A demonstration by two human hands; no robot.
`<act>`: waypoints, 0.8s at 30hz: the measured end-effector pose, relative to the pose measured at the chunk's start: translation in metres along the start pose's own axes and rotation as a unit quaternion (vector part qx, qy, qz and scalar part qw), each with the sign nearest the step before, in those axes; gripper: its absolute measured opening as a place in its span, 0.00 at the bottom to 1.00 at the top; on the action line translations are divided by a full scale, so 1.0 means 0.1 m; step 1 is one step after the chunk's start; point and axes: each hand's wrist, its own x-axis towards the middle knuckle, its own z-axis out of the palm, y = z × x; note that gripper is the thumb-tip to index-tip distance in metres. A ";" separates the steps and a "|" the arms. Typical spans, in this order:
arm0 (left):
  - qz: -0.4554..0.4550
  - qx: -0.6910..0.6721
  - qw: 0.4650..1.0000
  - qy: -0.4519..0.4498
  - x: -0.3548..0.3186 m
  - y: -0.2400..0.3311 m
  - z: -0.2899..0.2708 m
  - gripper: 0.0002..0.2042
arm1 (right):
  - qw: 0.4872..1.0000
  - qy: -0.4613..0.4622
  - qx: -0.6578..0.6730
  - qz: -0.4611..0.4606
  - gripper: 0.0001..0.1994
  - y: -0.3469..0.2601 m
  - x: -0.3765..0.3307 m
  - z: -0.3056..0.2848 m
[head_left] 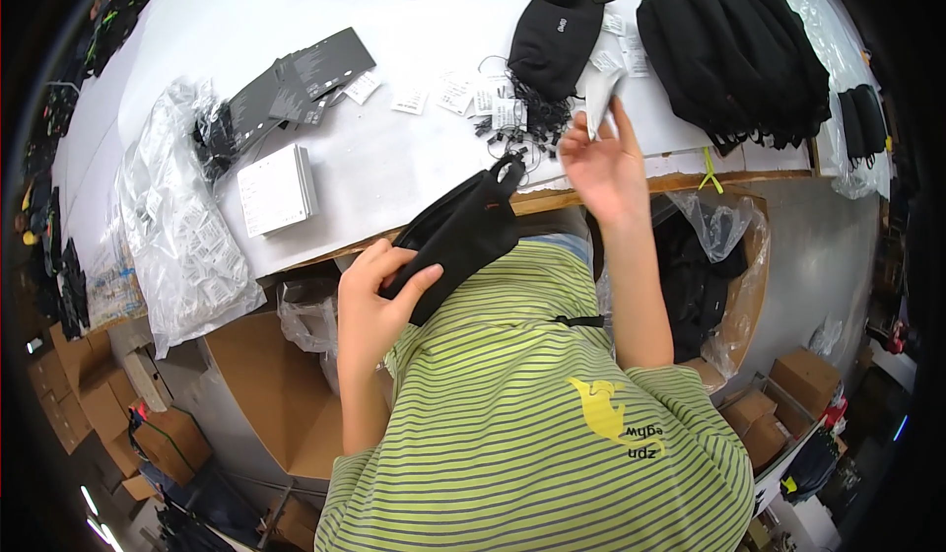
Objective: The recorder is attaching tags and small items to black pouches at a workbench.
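Black pouch (463, 246) near printed labels (455, 94)

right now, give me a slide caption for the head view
Left hand holds a black pouch by the table; right hand pinches a white slip.

From my remote seat, I believe this is a packing workshop: the white tabletop (384, 143) carries many paper tags (509, 113) and piled black fabric goods (734, 64), and several cardboard boxes (806, 379) stand lower down.
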 end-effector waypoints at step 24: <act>0.146 0.240 0.958 -0.058 0.33 0.24 -0.12 0.10 | 0.754 -0.204 -0.591 -0.204 0.09 0.13 -0.27 0.36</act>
